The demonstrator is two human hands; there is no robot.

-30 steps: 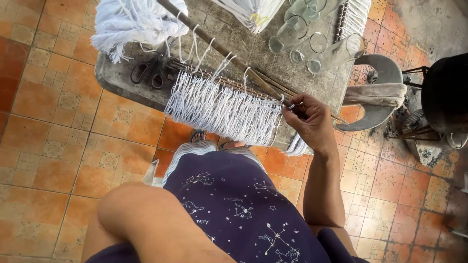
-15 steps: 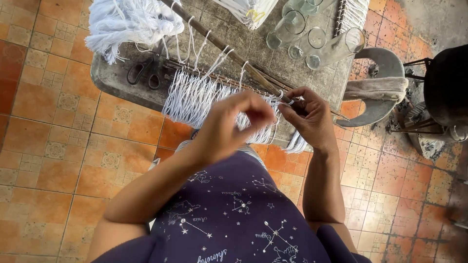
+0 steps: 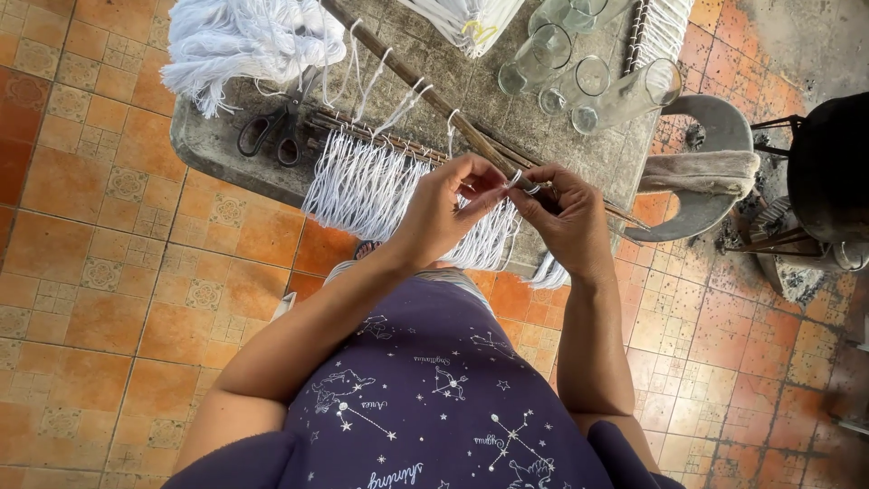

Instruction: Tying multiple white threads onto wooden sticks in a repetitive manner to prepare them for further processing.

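Note:
A fringe of white cords (image 3: 362, 186) hangs from thin wooden sticks (image 3: 380, 136) at the near edge of a grey stone table (image 3: 208, 145). A thicker wooden stick (image 3: 407, 86) runs diagonally across the table. My left hand (image 3: 444, 213) and my right hand (image 3: 566, 217) meet over the right end of the fringe. Both pinch the same white cord (image 3: 520, 181) between their fingertips, just above the sticks.
Black scissors (image 3: 272, 131) lie left of the fringe. A pile of white yarn (image 3: 244, 41) fills the table's far left. Clear glass jars (image 3: 588, 77) stand at the far right. A grey chair (image 3: 706, 172) with a cloth and a dark pot (image 3: 828, 167) stand on the right.
My left hand has come up from my lap to the fringe and joined my right hand on the cord. The right hand stays at the same spot.

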